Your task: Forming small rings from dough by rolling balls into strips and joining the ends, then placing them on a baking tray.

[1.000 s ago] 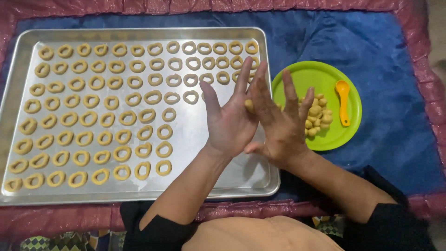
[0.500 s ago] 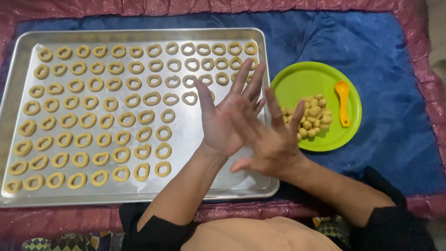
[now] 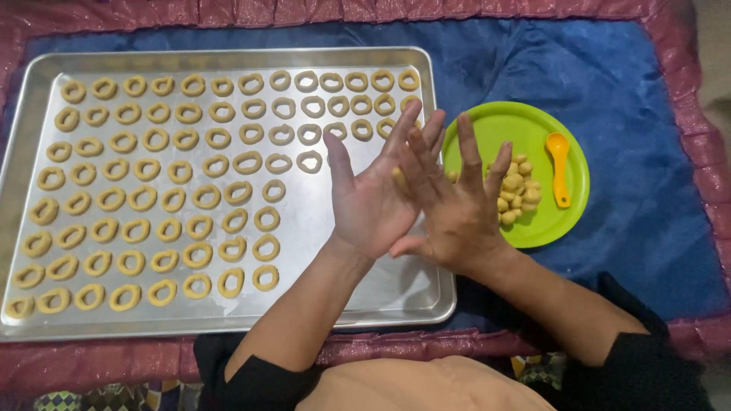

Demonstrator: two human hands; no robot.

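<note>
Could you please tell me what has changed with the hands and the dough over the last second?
The right hand slid back and then forward over the left hand, rolling a dough piece between the palms. The tray, dough rings and green plate stayed put.

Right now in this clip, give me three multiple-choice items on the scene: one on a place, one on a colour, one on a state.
1. Where does the plate lie relative to the baking tray?
A. On the tray
B. To the tray's right
C. To the tray's left

2. What colour is the small spoon on the plate?
A. Orange
B. Blue
C. White

3. How are the left hand and right hand placed?
A. Flat on the cloth
B. Each gripping the tray
C. Raised, palm against palm, fingers spread

Answers: 1 B, the plate sits on the blue cloth beside the tray's right edge. 2 A, it is orange against green. 3 C, the palms meet above the tray's right end.
</note>
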